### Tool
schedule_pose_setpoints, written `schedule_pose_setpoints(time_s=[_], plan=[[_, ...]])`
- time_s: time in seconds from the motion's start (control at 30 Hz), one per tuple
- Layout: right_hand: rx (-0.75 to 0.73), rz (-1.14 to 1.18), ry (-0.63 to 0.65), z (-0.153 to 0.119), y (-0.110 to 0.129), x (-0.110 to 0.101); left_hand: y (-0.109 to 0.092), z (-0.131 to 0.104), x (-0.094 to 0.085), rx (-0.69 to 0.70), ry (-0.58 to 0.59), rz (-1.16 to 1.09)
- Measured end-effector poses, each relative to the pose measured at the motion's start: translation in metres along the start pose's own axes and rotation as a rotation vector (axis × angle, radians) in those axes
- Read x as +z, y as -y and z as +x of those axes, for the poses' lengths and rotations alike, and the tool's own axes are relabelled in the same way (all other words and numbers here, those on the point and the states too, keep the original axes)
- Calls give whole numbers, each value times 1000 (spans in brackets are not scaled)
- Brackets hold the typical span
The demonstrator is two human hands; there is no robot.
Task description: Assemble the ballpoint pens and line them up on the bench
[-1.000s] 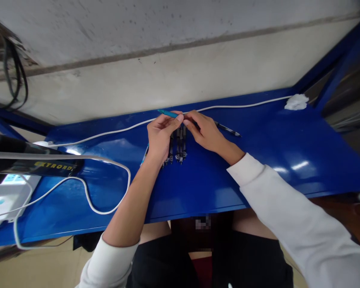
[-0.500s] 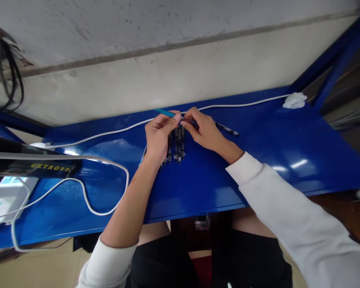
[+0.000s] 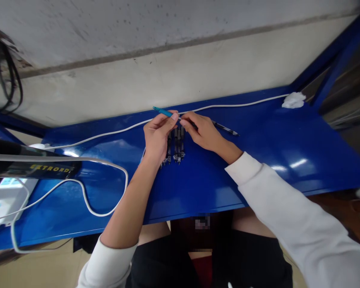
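My left hand (image 3: 159,134) is closed round a teal pen barrel (image 3: 163,111) whose tip points up and left. Close to its right, my right hand (image 3: 199,129) pinches a thin, light-coloured piece at the barrel's right end; most of that piece is hidden by the fingers. Several black pens (image 3: 179,144) with clear ends lie side by side on the blue table (image 3: 195,180), just below the hands and partly covered by my left hand. Another dark pen (image 3: 225,128) lies slanted behind my right hand.
A white cable (image 3: 117,130) runs along the table's back to a crumpled white wad (image 3: 294,100). More cable loops at left, near a black box (image 3: 33,164) with yellow letters and a white power strip (image 3: 6,202). A wall (image 3: 180,80) stands behind.
The teal barrel and my left hand have shifted slightly left. The gap between the two hands' fingertips is a little wider, with the thin piece showing between them.
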State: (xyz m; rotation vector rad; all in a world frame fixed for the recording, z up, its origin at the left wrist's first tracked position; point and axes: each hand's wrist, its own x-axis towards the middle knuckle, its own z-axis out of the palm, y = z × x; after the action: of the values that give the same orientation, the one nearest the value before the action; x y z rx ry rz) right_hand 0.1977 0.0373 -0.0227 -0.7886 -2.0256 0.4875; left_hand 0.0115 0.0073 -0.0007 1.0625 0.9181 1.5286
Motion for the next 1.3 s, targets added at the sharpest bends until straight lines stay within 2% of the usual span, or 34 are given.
schedule_pose_setpoints(time_s=[0.1, 0.27, 0.43, 0.6, 0.8, 0.93, 1.13, 1.3], plan=[[9, 25, -13, 0, 1, 0, 1, 1, -2, 5, -5, 1], [31, 38, 54, -1, 4, -1, 2, 2, -3, -11, -20, 9], [19, 51, -28, 0, 3, 0, 0, 0, -2, -25, 0, -20], [35, 25, 35, -1, 3, 0, 0, 1, -5, -37, 0, -23], [13, 23, -25, 0, 3, 0, -1, 2, -8, -84, -16, -69], [27, 37, 15, 0, 4, -1, -1, 3, -8, -112, -13, -86], [2, 46, -19, 0, 6, 0, -1, 3, -9, -84, -4, -75], [83, 72, 16, 1, 9, -2, -1, 3, -9, -102, -14, -66]])
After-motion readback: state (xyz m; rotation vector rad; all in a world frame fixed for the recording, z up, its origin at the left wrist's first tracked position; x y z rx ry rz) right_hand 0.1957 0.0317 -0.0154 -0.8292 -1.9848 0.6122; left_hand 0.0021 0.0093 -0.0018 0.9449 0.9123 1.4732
